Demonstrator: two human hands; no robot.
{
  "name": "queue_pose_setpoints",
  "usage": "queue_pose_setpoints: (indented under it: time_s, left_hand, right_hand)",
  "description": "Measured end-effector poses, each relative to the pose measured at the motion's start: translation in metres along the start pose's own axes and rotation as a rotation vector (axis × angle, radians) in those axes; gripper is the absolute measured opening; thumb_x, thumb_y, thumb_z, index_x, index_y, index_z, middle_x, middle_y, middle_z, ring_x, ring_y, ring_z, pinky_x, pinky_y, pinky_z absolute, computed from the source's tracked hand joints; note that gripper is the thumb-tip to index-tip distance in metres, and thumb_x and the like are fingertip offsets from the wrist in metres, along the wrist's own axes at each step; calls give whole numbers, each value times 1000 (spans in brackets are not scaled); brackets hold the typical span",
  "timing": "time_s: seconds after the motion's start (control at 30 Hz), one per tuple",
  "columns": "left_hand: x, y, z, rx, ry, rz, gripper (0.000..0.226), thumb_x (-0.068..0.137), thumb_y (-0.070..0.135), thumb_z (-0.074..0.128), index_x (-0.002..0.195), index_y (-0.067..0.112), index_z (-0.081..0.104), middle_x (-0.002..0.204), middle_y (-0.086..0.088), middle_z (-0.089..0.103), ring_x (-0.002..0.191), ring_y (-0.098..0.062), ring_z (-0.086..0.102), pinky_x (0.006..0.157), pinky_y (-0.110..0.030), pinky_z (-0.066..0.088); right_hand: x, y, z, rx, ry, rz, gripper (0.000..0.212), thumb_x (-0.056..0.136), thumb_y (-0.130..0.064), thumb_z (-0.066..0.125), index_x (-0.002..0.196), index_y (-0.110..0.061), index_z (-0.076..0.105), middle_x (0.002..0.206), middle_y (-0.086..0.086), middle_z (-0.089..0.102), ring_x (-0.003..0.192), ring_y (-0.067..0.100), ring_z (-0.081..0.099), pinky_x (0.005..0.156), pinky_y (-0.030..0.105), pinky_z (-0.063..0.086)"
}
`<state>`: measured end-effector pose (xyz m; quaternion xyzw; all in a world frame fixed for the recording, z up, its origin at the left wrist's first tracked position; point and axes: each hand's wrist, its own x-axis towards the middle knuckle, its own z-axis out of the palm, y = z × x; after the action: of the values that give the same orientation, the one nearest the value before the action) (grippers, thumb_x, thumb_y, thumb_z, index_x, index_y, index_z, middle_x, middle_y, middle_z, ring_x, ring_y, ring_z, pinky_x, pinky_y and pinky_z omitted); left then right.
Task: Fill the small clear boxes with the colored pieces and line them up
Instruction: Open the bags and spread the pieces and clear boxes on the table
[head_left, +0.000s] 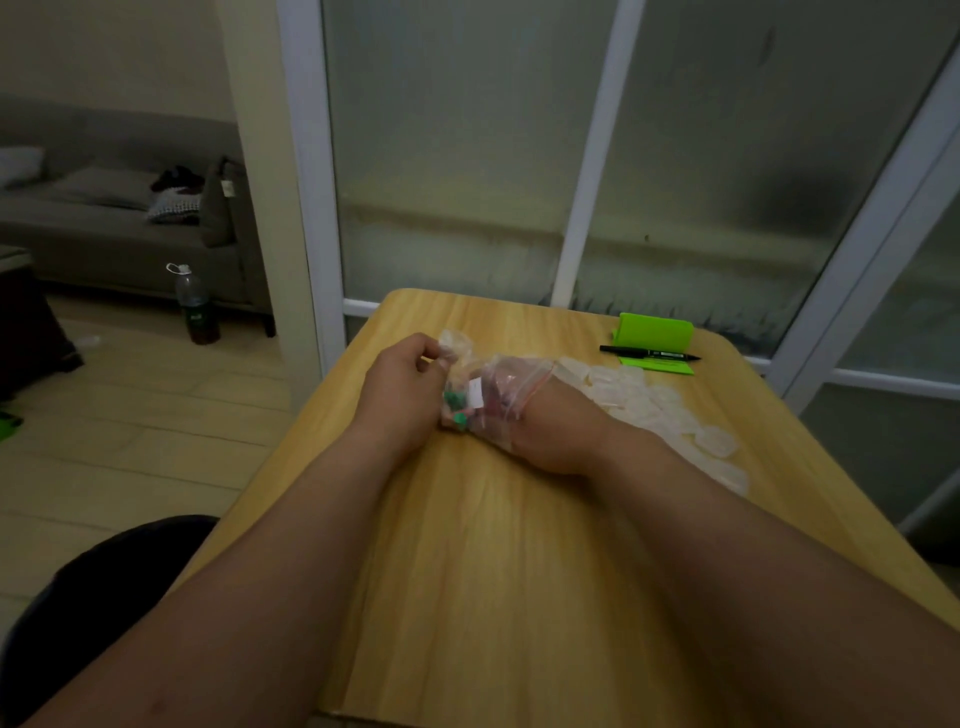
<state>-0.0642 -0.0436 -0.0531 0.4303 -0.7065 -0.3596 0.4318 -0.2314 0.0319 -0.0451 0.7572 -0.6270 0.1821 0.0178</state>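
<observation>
The right grip (550, 431) is inside the zip bag (501, 382) — its fingers only a smear through the plastic, curled or straight I cannot tell. The colored pieces (454, 404) in there are too small to count. Along the right edge of the bench (467, 571) the clear boxes (649, 400) blur together.

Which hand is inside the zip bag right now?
The right hand: it reaches past the red zip strip, under the clear plastic of the zip bag. The left hand only pinches that bag from outside.
</observation>
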Motion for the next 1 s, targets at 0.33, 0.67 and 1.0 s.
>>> queue_pose_setpoints:
  time_s: [0.33,0.67,1.0]
  left_hand:
    - [-2,-2,1,14,73,-20,15,103,21,58,106,20,72,90,3,70,81,-12,65,69,-31,53]
    - [1,-5,3,9,110,-23,15,103,22,57,107,19,72,95,2,70,89,-16,66,76,-34,55]
    - [2,-8,3,27,154,-32,15,102,18,56,103,19,71,94,1,70,86,-17,65,71,-32,50]
  right_hand:
    - [-9,-4,-7,-9,-5,72,34,106,-44,57,119,-15,68,115,7,64,99,19,59,93,44,51]
    - [-6,-2,-5,-7,-39,61,29,105,-43,55,123,-22,66,123,1,61,103,18,61,93,36,54]
    - [-3,-1,-7,-85,-81,0,33,103,-49,50,126,-30,64,119,1,60,101,21,62,89,38,52]
